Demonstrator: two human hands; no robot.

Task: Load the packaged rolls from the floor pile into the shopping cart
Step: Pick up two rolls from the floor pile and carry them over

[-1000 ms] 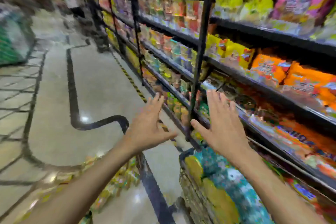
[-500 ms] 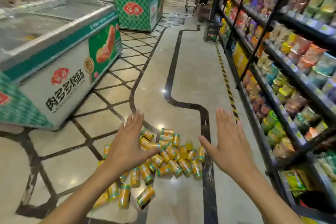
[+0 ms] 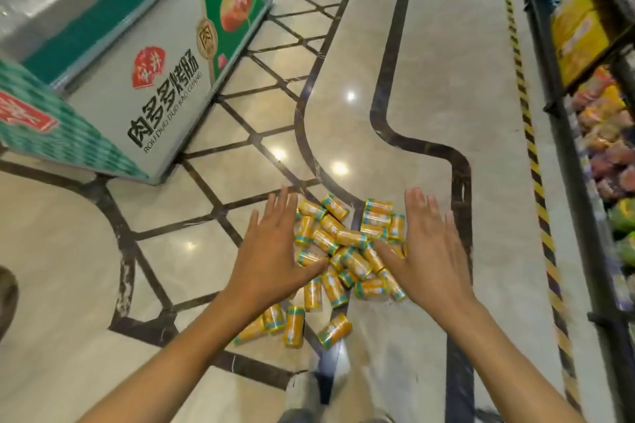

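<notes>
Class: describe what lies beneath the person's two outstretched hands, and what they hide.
A pile of yellow packaged rolls lies on the floor beneath the left hand and right hand. Both hands cover rolls at the pile's edges; how many is hidden.

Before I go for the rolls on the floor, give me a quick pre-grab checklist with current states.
1. Left hand empty, fingers straight: ok.
2. Right hand empty, fingers straight: ok.
3. Hands flank the roll pile, one on each side: ok.
4. Hands touching the rolls: cannot tell.
5. All rolls between the hands: not ok; loose rolls lie nearer the person.
6. Shopping cart in view: not ok.
</notes>
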